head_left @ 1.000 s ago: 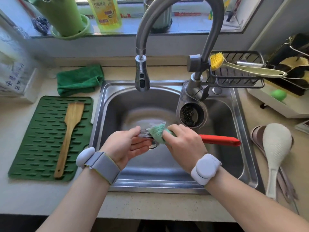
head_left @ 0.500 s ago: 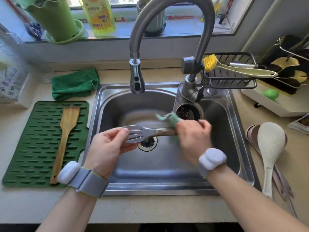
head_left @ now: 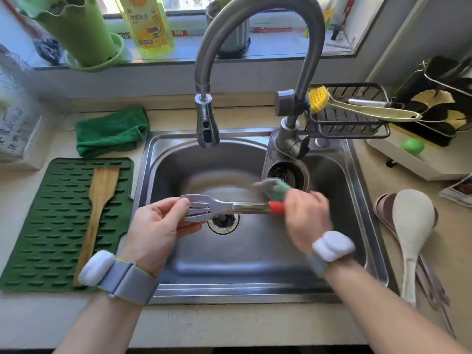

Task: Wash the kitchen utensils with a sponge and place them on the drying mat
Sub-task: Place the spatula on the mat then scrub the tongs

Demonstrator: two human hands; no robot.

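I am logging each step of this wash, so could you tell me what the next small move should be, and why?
Probably slide the sponge on along the red handle. The right hand grips it just where metal meets red, while the left hand pinches the slotted head over the sink. So the handle looks unscrubbed.

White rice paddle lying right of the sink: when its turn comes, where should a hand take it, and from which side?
Probably by the narrow handle, from the near counter edge: the rice paddle lies flat, broad head away, handle toward the person, overlapping brown utensils beneath.
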